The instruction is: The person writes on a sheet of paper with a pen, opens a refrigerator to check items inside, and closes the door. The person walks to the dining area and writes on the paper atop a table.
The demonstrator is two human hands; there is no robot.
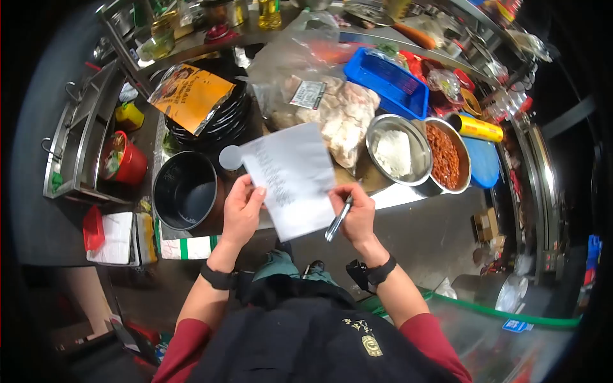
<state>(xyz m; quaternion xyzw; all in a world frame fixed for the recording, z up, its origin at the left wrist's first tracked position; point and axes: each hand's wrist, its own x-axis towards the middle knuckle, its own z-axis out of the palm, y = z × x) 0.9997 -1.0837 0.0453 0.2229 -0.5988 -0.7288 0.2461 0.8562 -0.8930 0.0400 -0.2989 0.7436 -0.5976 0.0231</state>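
A white sheet of paper (297,182) with handwriting on it is held up, tilted, over the front of the table. My left hand (242,207) pinches its left edge between thumb and fingers. At the right edge, my right hand (355,210) grips a pen (338,219) that points down toward me, and its fingers also touch the paper. Behind the sheet lies a clear plastic bag of pale raw meat (348,115) with a printed label. A black round pot (186,190) stands just left of my left hand, and a small white round lid or cup (230,157) sits beside the paper.
Right of the meat stand a steel bowl of white powder (391,153) and a pot of red sauce (444,156). A blue tray (389,83) lies behind them. An orange packet (191,97) tops black stacked containers. A red bucket (126,159) stands at left.
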